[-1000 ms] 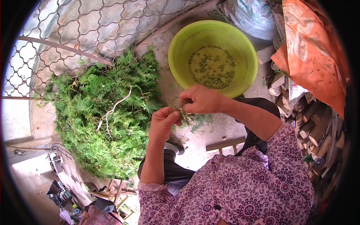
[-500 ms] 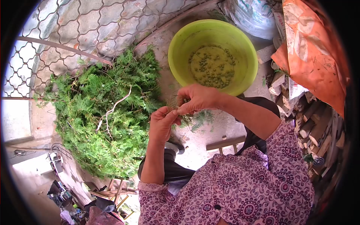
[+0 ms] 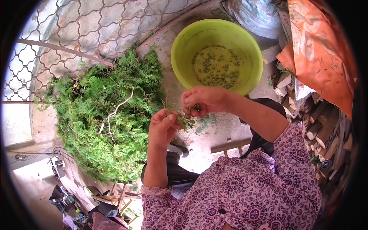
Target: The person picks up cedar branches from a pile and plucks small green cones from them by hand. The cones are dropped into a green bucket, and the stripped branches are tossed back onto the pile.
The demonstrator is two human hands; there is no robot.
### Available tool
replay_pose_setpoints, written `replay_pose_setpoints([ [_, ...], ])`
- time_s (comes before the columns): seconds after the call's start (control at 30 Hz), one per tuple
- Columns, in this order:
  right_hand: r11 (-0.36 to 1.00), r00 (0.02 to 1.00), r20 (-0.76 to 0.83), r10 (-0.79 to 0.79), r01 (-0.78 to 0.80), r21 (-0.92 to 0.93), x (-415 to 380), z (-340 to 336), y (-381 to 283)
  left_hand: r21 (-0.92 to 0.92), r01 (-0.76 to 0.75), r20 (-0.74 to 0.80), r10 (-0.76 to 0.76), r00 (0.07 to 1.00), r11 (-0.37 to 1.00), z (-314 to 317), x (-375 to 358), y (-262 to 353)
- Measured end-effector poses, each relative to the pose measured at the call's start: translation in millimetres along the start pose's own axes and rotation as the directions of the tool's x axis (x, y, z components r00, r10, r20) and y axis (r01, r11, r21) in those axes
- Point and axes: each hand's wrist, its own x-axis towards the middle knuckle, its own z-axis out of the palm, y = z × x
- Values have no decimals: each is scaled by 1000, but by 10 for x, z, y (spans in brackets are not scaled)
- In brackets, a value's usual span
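Observation:
My left hand (image 3: 164, 125) pinches a thin evergreen sprig (image 3: 186, 121) between thumb and fingers, its scaly green tips poking out on both sides. Just to the right and slightly higher, my right hand (image 3: 205, 100) is curled, with small dark green cones partly showing in its palm; the fingers hide most of them. A small gap separates the two hands. Beyond my right hand stands a yellow-green basin (image 3: 179, 40), with many small round green cones (image 3: 216, 67) scattered over its bottom. Left of my hands lies a large heap of cut evergreen branches (image 3: 103, 130).
A wavy metal lattice (image 3: 96, 28) runs along the upper left. Stacked firewood (image 3: 326, 130) and an orange sheet (image 3: 318, 53) line the right side, near a white sack (image 3: 255, 17). Below the basin is a small wooden stool (image 3: 230, 146). Loose sprigs (image 3: 207, 122) lie on the floor.
My hands have drawn apart from touching around the sprig. My right hand has come away with its fingers curled, while the left keeps hold of the sprig and shifts slightly left.

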Motion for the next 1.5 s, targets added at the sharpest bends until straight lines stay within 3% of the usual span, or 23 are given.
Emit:
replay_pose_setpoints([
  [0.2,999,1000,-17,25,-26,-26,-14,-18,-19,-50,-65,23,66,998,997,6,26,35],
  [0.27,974,999,-55,0,-12,-224,8,-9,11,-63,-98,-32,97,995,993,19,35,17],
  [0.5,942,997,-47,-68,49,-333,50,-47,79,62,-84,-43,86,995,995,74,22,48],
  [0.57,850,983,-68,-169,111,-516,44,-24,83,179,-88,-61,100,993,980,88,25,31],
  [0.8,696,966,-154,-210,37,-717,55,-38,3,323,-132,-112,177,978,937,95,39,-89],
  [0.87,379,947,-90,-308,35,-925,72,-49,-12,379,-146,-96,195,976,914,117,42,-139],
  [0.9,380,947,-91,-308,35,-924,63,-41,-20,379,-145,-95,194,976,914,122,36,-134],
  [0.97,611,972,-141,-191,5,-791,18,-1,-51,336,-151,-105,196,975,930,138,10,-97],
  [1.0,613,971,-143,-193,6,-790,-13,17,-82,337,-150,-102,194,976,930,153,-10,-58],
  [1.03,834,977,-141,-159,56,-549,-50,31,-122,143,-220,-55,230,972,965,167,-39,-8],
  [1.07,964,985,-124,-124,90,-250,-69,23,-153,-61,-278,-19,278,960,958,152,-58,39],
  [1.1,964,985,-122,-119,86,-251,-68,-55,-164,-87,-303,106,311,944,949,30,-48,82],
  [1.17,977,968,-141,-206,210,19,-55,-242,-185,-96,-302,59,309,949,948,-36,-74,114],
  [1.3,984,980,-96,-176,176,0,-34,-88,-123,-90,-304,-22,303,953,948,-11,-63,86],
  [1.37,991,991,-90,-98,89,-95,-15,6,-89,-75,-306,-69,301,951,949,-6,-62,64],
  [1.5,957,991,-98,-93,62,-284,2,104,-79,-9,-291,-111,289,951,957,33,-45,60],
])
